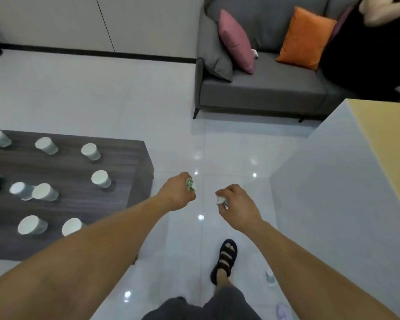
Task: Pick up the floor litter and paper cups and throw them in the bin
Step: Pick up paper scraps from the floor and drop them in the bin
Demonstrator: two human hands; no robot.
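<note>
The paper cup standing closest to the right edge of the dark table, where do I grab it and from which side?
Probably grip the paper cup round its wall just under the rim, coming from the table's right edge: it stands upright, mouth up, widest at the top, with no other cup on that side.

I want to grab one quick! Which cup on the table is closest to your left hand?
The cup by the table's right edge, in the middle row. It stands closest to the left hand; the rest sit farther left.
</note>
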